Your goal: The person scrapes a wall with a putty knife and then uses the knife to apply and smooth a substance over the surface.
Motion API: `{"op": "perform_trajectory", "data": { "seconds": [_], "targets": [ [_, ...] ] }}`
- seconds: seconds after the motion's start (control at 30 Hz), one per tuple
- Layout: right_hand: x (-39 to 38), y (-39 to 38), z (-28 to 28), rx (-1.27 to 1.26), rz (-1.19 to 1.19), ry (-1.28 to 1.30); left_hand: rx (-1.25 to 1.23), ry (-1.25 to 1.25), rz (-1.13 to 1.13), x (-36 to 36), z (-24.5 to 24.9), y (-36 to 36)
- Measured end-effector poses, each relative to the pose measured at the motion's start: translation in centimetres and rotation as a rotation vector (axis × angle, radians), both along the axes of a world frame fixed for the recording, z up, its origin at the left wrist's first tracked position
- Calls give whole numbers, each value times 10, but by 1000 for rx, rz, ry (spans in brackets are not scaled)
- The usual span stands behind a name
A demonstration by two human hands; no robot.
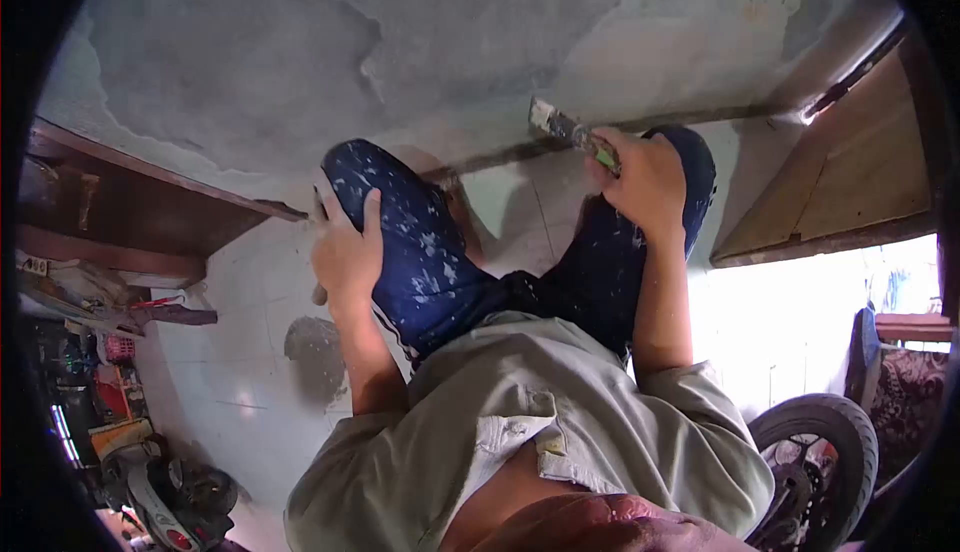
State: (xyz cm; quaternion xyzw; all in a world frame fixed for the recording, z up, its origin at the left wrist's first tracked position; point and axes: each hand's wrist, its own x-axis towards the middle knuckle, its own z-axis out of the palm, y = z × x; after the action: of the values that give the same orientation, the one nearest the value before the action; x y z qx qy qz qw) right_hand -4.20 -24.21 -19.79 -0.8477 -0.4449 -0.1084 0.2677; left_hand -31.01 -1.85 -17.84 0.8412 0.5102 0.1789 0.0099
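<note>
My right hand [645, 180] grips a scraper [568, 130], its fingers wrapped around the handle, where a bit of green shows. Spatters of white cover the tool, and its blade end points up and left toward the wall [470, 42]. The blade looks apart from the wall, just in front of its lower part. My left hand [348, 252] lies on my left knee, thumb and fingers spread. A small brownish end [320, 297] shows beside that hand; I cannot make out what it is. My dark blue trousers [425, 257] are speckled with white.
Wide grey patches mark the wall. Brown wooden furniture [130, 192] stands at left, and a wooden panel [850, 172] leans at right. A grey patch [315, 357] marks the tiled floor [235, 322]. Behind me are a wheel [855, 432] at right and clutter [170, 487] at left.
</note>
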Motion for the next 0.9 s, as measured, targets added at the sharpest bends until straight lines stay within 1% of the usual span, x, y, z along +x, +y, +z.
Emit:
{"op": "perform_trajectory", "data": {
  "seconds": [0.03, 0.1, 0.2, 0.27, 0.37, 0.43, 0.5, 0.57, 0.63, 0.73, 0.8, 0.87, 0.9],
  "targets": [
    [0, -2, 1, 30, -11, -35, -23, 16, 0, -1, -3, 0],
    [0, -8, 5, 3, -12, 18, -119, 45, 68, -2, 5, -2],
    [1, -11, 2, 12, -34, -36, -135, 36, 24, 1, 11, -8],
    [-1, -13, 0, -20, -54, -16, -130, 23, -4, 1, 11, -8],
    [-9, -13, 6, -65, -86, 18, -215, 11, -30, 3, 6, -5],
    [-14, -11, 9, -74, -89, -14, -143, -32, -170, 8, 2, -1],
    [-17, -9, 12, -82, -116, -7, -180, 1, -190, 19, 7, -2],
    [-21, -10, 14, -86, -144, -12, -152, 6, -243, 27, 5, 1],
    [-25, -11, 19, -112, -190, -20, -178, -5, -268, 31, 3, 9],
    [-33, -12, 27, -102, -248, 22, -165, 10, -313, 37, 16, 13],
    [-37, -16, 29, -82, -267, 1, -276, -88, -356, 39, 25, 18],
    [-43, -14, 40, -39, -294, -37, -285, -156, -442, 39, 30, 26],
    [-51, -12, 51, -45, -330, 35, -303, -206, -512, 38, 34, 31]
  ]
}}
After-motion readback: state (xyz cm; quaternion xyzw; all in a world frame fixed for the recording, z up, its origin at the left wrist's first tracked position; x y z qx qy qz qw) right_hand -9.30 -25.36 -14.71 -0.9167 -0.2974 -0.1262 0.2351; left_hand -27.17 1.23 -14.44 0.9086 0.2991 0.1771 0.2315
